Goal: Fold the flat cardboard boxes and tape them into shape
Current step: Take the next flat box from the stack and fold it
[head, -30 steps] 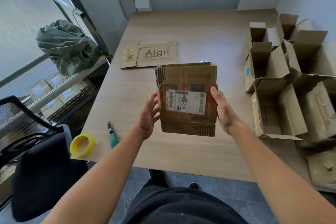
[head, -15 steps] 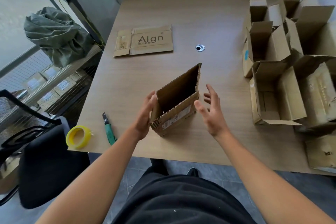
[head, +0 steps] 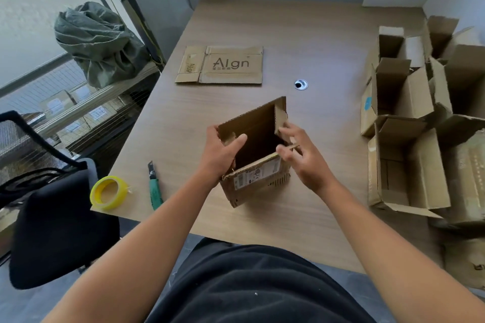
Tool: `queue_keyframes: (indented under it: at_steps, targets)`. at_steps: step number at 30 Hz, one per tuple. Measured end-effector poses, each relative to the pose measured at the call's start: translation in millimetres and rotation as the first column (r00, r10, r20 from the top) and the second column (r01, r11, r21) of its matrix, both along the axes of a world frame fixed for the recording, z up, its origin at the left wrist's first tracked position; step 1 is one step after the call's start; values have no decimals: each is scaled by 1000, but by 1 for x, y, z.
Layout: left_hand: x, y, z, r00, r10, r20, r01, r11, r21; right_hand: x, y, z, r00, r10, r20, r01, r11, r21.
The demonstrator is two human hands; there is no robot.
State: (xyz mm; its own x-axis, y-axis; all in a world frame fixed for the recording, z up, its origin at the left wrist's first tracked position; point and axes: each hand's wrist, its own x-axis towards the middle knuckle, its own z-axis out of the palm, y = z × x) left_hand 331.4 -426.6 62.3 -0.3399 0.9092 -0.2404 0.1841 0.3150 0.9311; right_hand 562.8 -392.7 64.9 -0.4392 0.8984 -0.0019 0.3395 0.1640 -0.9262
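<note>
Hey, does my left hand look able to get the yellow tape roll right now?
Likely yes, once it lets go: the left hand grips the box's left wall, but the tape roll lies uncovered at the table's near left corner.

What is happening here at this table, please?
A person is forming a small box that stands open on the table. The left hand grips its left wall, thumb inside, and the right hand pinches the flap on its right side. A tape roll and a cutter lie to the left, in neither hand. A flat box lies farther back, and opened boxes stand on the right.
</note>
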Motion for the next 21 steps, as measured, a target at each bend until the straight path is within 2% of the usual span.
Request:
queue_keyframes:
  at_steps: [3, 6, 10, 14, 17, 19, 21]
  targets:
    - [-4, 11, 0, 973, -44, -228, 37, 999, -37, 13, 8, -6, 975, 175, 133, -191, 975, 115]
    - [-7, 24, 2, 961, -45, -274, 24, 996, -81, 19, 19, -10, 969, 202, 142, -230, 947, 224]
    - [-3, 27, -1, 982, 19, -189, -38, 994, -100, 23, 28, -9, 985, 93, 146, -126, 964, 233]
    - [1, 18, -3, 993, 33, -110, -23, 996, 87, 29, 7, -12, 984, 58, 170, -86, 984, 159]
    - [-4, 6, 0, 992, -46, 118, 30, 991, 130, 26, -20, -23, 995, -57, 78, 46, 988, 145]
    - [-11, -9, 3, 979, -112, 169, 91, 988, 127, 20, -38, -31, 990, -141, -19, 143, 974, 179]
    - [-21, -26, 2, 962, -203, 182, 184, 976, 115, 12, -54, -37, 967, -225, -120, 240, 962, 131]
